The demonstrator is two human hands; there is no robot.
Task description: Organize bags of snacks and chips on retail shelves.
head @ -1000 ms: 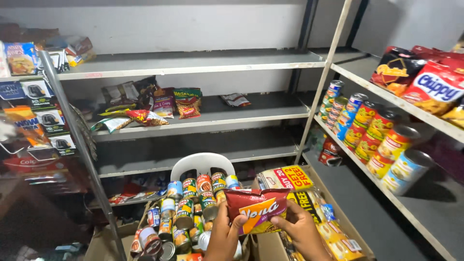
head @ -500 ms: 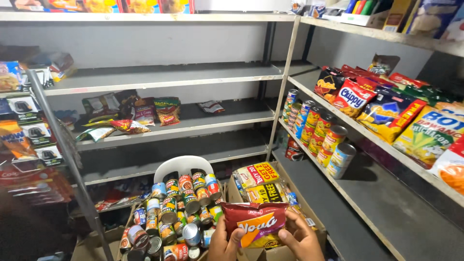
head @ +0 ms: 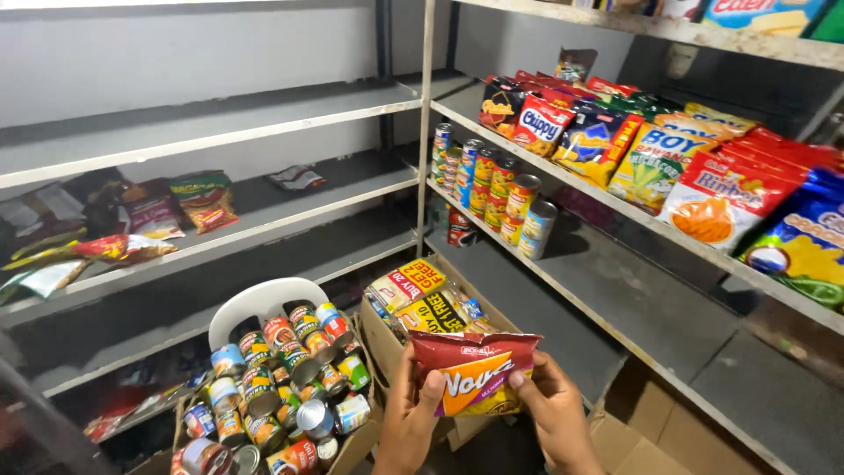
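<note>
While cans are lying heaped in the cardboard box (head: 352, 449) below, the left hand (head: 411, 420) and right hand (head: 556, 413) are both gripping a red snack bag (head: 473, 374) by its sides.

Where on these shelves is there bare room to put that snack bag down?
Both hands, left hand and right hand, hold the red snack bag. Bare room: the grey shelf right of the stacked cans, and the upper left shelf. Crowded: the chip bags above and the box of cans.
</note>
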